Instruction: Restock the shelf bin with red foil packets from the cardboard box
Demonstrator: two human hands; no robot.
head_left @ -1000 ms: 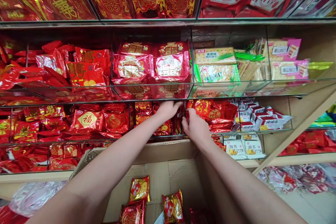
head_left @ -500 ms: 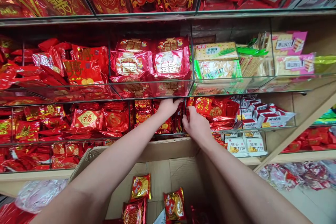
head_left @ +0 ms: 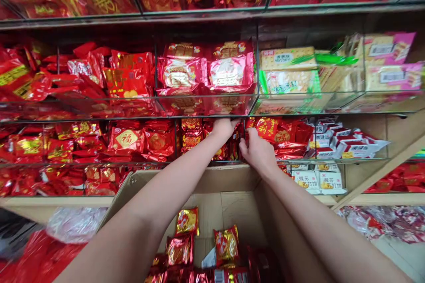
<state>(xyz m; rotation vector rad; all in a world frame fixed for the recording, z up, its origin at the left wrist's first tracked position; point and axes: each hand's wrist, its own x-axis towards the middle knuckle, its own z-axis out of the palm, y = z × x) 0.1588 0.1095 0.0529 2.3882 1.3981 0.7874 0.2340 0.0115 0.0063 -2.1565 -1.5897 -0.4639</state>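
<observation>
My left hand (head_left: 225,128) reaches into a lower-shelf compartment, just under the edge of the shelf above. Its thumb points right, and the other fingers are hidden. Red and gold snack packets (head_left: 191,138) are stacked in that compartment, left of my wrist. My right hand (head_left: 260,149) is curled at the clear divider on the compartment's right side; whatever its fingers hold is hidden. More red packets (head_left: 282,136) lie right beside it. Below my forearms stands an open cardboard box (head_left: 229,176) with several red and gold packets (head_left: 226,244) inside.
Above my hands runs a clear shelf front (head_left: 206,102) with pink-red packets (head_left: 230,70) and crackers (head_left: 288,58) behind it. White-and-red packs (head_left: 355,145) fill a compartment to the right. A wooden side panel (head_left: 398,157) slants there. Clear plastic bags (head_left: 75,223) lie at lower left.
The view has shifted, so the shelves and box appear further right and slightly higher. Both hands keep about the same place at the compartment.
</observation>
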